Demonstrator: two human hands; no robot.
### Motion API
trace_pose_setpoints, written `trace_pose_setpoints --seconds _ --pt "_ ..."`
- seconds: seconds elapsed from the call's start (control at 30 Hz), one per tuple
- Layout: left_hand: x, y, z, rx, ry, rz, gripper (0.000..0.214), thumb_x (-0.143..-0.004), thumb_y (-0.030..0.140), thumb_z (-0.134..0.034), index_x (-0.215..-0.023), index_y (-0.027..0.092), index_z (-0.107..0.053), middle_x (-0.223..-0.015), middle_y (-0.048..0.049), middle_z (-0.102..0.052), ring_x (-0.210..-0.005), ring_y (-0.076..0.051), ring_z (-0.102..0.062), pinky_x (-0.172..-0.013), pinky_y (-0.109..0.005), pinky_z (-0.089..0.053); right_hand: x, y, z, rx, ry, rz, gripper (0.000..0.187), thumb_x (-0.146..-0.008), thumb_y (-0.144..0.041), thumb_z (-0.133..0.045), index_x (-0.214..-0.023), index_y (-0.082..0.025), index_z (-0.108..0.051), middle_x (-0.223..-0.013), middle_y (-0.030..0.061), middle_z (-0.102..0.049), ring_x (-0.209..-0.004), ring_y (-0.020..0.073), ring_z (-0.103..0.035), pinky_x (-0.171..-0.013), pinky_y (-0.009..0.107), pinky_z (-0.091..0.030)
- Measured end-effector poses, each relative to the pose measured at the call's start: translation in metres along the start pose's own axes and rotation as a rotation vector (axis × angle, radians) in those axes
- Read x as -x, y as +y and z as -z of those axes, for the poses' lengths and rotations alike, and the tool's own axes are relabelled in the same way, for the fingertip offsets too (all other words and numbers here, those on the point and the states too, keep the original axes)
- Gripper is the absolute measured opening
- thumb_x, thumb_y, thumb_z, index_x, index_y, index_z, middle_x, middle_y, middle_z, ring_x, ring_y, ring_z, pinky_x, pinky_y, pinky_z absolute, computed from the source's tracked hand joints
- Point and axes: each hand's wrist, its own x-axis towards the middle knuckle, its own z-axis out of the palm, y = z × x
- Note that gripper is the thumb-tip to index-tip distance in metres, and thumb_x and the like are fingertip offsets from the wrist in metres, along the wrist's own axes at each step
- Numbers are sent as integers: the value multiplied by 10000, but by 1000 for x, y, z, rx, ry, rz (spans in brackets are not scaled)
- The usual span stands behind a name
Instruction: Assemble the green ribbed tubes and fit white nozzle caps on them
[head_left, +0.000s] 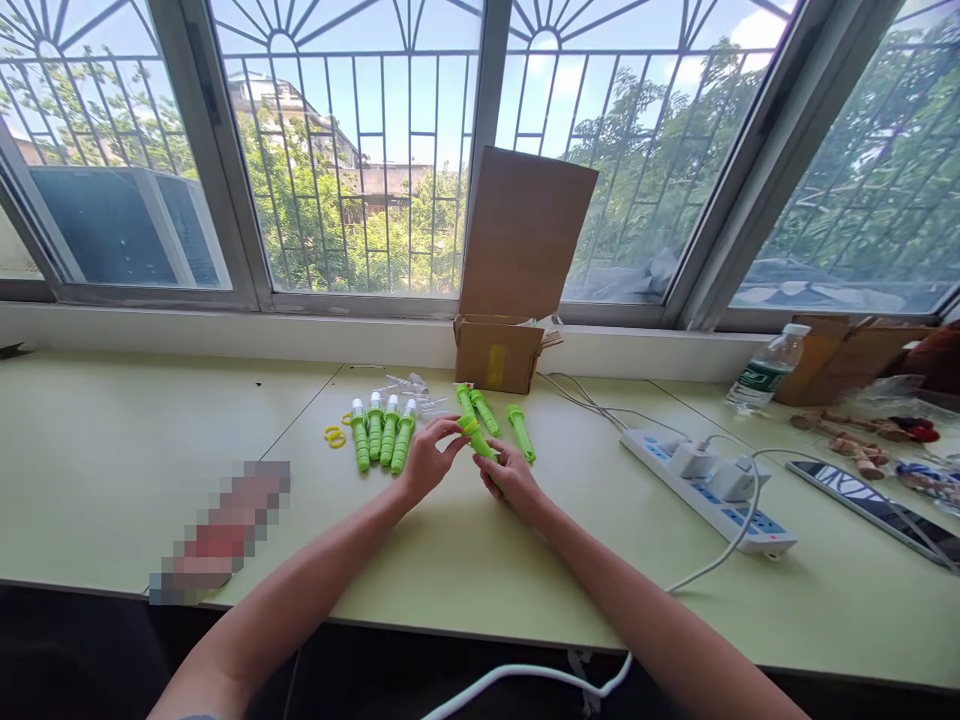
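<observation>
Both my hands meet over the middle of the pale green table [112, 470], closed on one green plastic tube [478, 438]. My left hand [429, 460] pinches the tube's upper end with its fingertips. My right hand [513, 480] wraps round the lower end. To the left lies a row of several green tubes with clear caps [381, 432], with yellow rings [334, 436] beside them. Just beyond my hands lie three more green tubes [519, 430]. Small clear parts [409, 388] are scattered behind the row.
An open cardboard box [499, 352] stands at the window sill behind the tubes. A white power strip [709, 492] with plugged chargers and cables lies to the right. Farther right are a water bottle [765, 368], another box, wooden toys and a dark flat strip.
</observation>
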Motion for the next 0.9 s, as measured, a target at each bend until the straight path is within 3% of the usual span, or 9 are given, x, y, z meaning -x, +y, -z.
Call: trace_pose_setpoints --seconds 0.13,0.27,0.5,0.73,0.9 --pt "1 -1 1 -78 90 -32 112 -784 266 -656 -854 184 -626 -1051 -79 -650 -964 -199 -646 -825 -393 -576 -2 2 -3 285 233 183 343 -748 -487 -594 -872 -168 -579 -602 -13 -545 -496 115 -456 -453 233 -337" --pt "1 0 2 -112 87 -39 111 -786 275 -655 -856 191 -636 -1055 -74 -652 -981 -201 -639 -838 -397 -567 -1 3 -2 394 266 237 307 -781 -478 -564 -766 -172 -587 -579 -18 -498 -543 122 -425 -517 246 -318" --pt "1 0 2 -113 42 -33 144 -792 310 -645 -863 184 -636 -1044 -81 -639 -964 -197 -642 -821 -394 -579 -1 5 0 172 187 172 359 -746 -536 -588 -704 -181 -563 -542 -33 -422 -504 108 -356 -465 243 -277" --pt "-1 5 2 -83 17 -44 169 -791 320 -646 -885 180 -630 -1055 -77 -626 -944 -174 -639 -801 -367 -594 3 0 -2 -131 75 -8 355 -718 -519 -620 -737 -176 -534 -469 -71 -370 -391 61 -267 -371 214 -170" --pt "-1 5 3 -69 -3 -47 187 -787 318 -652 -905 176 -625 -1074 -80 -615 -970 -178 -630 -811 -375 -595 4 -4 -1 -189 57 -51 353 -710 -515 -617 -742 -170 -548 -438 -79 -367 -365 52 -246 -346 204 -143"
